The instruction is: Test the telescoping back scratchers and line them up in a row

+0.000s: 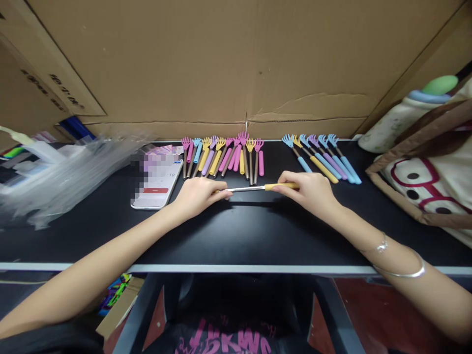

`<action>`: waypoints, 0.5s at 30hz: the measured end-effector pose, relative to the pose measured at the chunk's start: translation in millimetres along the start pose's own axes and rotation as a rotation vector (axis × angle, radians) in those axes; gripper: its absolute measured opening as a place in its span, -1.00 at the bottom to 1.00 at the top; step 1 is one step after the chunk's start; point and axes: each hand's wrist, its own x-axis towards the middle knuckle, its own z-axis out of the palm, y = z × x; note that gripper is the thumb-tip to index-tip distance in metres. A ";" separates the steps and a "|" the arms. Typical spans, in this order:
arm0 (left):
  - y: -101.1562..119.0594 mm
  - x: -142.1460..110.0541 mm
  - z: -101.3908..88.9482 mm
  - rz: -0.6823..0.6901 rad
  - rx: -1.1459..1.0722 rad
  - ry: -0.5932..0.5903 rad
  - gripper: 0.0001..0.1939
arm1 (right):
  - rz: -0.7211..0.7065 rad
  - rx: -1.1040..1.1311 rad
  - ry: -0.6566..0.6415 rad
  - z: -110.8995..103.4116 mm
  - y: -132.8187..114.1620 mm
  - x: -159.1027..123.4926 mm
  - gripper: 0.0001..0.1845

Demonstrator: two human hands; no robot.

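Observation:
Between my two hands a back scratcher (pixel 248 189) with a metal rod and a yellow handle is held level above the black table. My left hand (pixel 199 194) is closed round its left end, and the fingers hide most of that end. On the yellow handle, my right hand (pixel 309 191) pinches with thumb and fingers. Beyond my left hand lies a row of claw heads on rods with loose handles (pixel 261 163) in pink, yellow, blue and purple beside them. Behind my right hand lie several back scratchers (pixel 320 162) with handles fitted, side by side.
A phone (pixel 155 191) lies left of my left hand. Clear plastic bags (pixel 73 172) are heaped at the far left. On the right stand a bag with a cartoon face (pixel 416 187) and a pale bottle (pixel 394 123). A cardboard wall (pixel 221 64) closes off the back.

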 end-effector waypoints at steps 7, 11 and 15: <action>0.8 0.6 -0.1 0.000 -0.097 -0.037 -0.61 | -0.055 -0.002 0.086 -1.0 -0.3 -1.2 -0.43; -1.4 2.2 0.5 0.011 -0.083 -0.023 -0.59 | -0.078 -0.022 0.134 0.7 -1.6 -2.6 -0.51; -6.3 3.2 -1.3 0.039 -0.021 0.045 -0.58 | -0.109 -0.039 0.153 2.3 -2.5 -3.3 -0.66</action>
